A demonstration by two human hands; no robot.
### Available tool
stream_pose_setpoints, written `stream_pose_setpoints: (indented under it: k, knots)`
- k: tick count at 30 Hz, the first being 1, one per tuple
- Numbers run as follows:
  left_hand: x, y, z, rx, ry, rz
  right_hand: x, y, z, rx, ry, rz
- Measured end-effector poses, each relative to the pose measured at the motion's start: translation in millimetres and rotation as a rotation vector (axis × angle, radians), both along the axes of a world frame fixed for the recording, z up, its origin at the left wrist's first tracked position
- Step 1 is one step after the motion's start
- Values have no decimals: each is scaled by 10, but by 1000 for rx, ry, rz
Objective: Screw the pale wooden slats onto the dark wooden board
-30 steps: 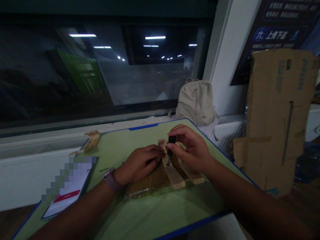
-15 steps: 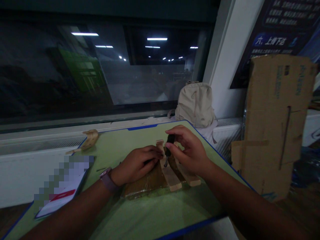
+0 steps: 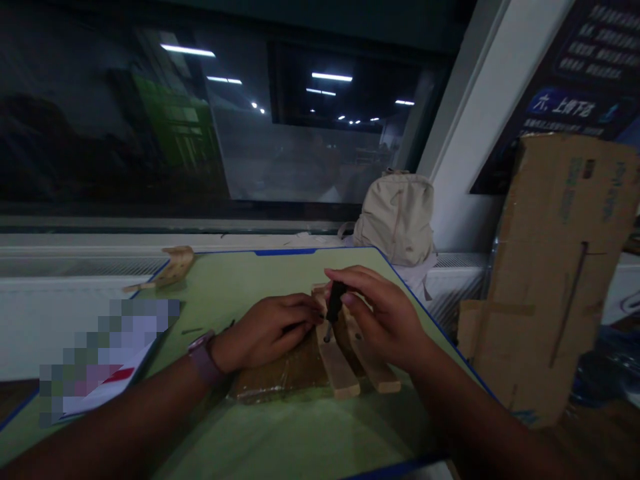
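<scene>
My right hand [image 3: 383, 310] is closed around the black handle of a screwdriver [image 3: 335, 301], thumb and fingers near its top. The shaft slants down, and its tip meets a light wooden slat [image 3: 340, 373] around a dark spot. My left hand [image 3: 270, 331] rests with curled fingers against the left side of that slat, gripping its edge; the fingertips are partly hidden. Beside it lies a second wooden slat [image 3: 384, 377] with a dark hole, partly under my right hand. Both slats lie across a flat brown piece wrapped in clear film [image 3: 280, 377].
The green table top [image 3: 240, 273] has a blue edge. A curved wooden piece [image 3: 175, 268] sits at its back left corner, above a blurred booklet [image 3: 125, 360]. A small dark thin item [image 3: 192, 331] lies near my left wrist. Beyond stand a beige backpack [image 3: 397, 217] and cardboard [image 3: 560, 280].
The view has shifted slightly. My right hand has turned a little on the screwdriver, which now leans more over the slat. My left hand keeps its place on the wood.
</scene>
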State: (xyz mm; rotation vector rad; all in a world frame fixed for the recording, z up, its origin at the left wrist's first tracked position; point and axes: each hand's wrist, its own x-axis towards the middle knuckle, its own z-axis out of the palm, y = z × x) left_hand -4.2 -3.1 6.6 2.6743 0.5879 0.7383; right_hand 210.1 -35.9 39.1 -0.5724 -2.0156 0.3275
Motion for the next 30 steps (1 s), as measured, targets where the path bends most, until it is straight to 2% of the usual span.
stream_pose_setpoints:
  k: [3,5,7,9,13,15,19,21,23,27,30]
  knots:
    - [-11,2,-3,2,19,8,10,34,-39,-15,90,-127]
    - [-17,7,-5,3,22,9,12,52,-62,-31,138,-156]
    - [-19,13,-9,8,17,4,6,56,-67,-36,137,-127]
    - [-18,18,-13,14,10,-2,-11,45,-63,-61,141,-34]
    - [-19,17,-17,22,13,2,-66,22,-84,-195,246,156]
    - [-23,14,-19,21,18,4,-73,35,-111,-200,296,121]
    - [-28,20,-31,13,11,-2,-11,94,-119,-31,267,-49]
    - [-23,27,-34,16,2,-5,21,111,-98,14,220,-33]
    - [-16,30,-32,16,-3,-8,24,108,-81,-13,206,35]
    - [-13,22,-16,9,-1,-8,-37,81,-100,-182,245,144]
    - [-23,15,-15,10,11,-13,-51,85,-110,-154,246,30]
